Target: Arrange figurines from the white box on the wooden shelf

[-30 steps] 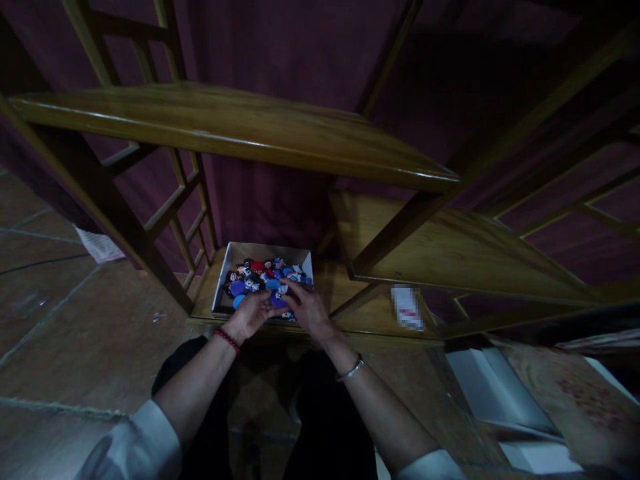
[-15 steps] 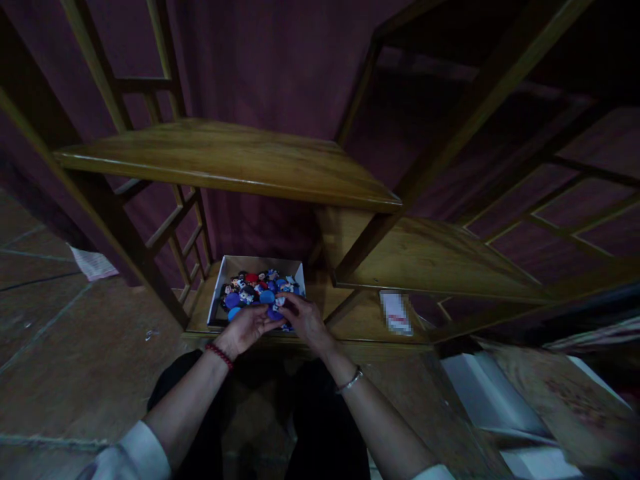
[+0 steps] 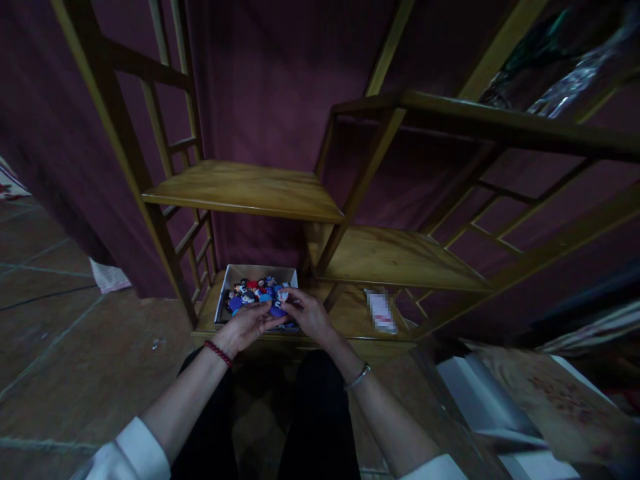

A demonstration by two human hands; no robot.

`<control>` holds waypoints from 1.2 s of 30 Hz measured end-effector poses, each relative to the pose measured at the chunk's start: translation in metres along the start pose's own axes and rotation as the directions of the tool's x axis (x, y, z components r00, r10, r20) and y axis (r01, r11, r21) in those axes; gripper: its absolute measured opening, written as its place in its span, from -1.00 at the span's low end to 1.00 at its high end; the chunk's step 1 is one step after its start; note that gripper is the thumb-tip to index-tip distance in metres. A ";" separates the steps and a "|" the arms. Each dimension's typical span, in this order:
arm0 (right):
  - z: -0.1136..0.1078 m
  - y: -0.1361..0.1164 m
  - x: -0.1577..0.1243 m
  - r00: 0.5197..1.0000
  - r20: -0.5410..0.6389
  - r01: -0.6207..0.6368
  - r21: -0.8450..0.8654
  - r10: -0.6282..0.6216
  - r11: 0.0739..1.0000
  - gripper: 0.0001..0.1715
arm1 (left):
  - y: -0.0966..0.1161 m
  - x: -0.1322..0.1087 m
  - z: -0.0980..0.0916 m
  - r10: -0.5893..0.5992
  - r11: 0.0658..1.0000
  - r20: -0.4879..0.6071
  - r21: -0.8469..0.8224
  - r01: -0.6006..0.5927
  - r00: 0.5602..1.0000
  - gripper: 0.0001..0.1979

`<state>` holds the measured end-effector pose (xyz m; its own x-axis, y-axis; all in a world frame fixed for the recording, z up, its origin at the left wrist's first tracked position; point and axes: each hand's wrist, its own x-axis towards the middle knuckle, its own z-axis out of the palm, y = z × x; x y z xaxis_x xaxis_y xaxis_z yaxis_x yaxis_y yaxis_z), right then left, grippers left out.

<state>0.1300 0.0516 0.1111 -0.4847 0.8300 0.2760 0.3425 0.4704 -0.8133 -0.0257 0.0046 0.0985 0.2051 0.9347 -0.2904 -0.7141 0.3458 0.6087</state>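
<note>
A shallow white box [image 3: 260, 272] stands on the lowest wooden shelf, filled with several small figurines [image 3: 251, 285] in red, blue, black and white. Over its front edge, both hands meet around one small figurine with a white top and a blue-purple base [image 3: 278, 310]. My left hand [image 3: 247, 327], palm up, has its fingers closed at the base from the left. From the right, my right hand [image 3: 309, 319] pinches the upper part between thumb and fingers. The fingers and the dim light hide the figurine's details.
Wooden shelf boards [image 3: 245, 190] and lattice posts rise above and around the box. A white packet [image 3: 381, 312], partly blurred, lies on the low shelf to the right. White cartons [image 3: 480, 393] sit on the tiled floor at the right, before a purple curtain [image 3: 255, 87].
The camera view has shifted, so the shelf appears smaller and higher parts show at the right. Both hands stay together at the box with the figurine, which has turned slightly.
</note>
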 end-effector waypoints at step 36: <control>-0.020 -0.050 -0.023 0.998 -0.067 0.027 0.096 -0.021 0.995 -0.70 | 0.009 -0.044 0.038 0.002 1.000 0.108 0.028 -0.006 0.994 -0.90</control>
<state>0.1404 0.0153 0.1557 -0.4364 0.8384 0.3266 0.2507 0.4619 -0.8507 -0.0159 -0.0299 0.1445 0.2743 0.9390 -0.2075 -0.6963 0.3428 0.6306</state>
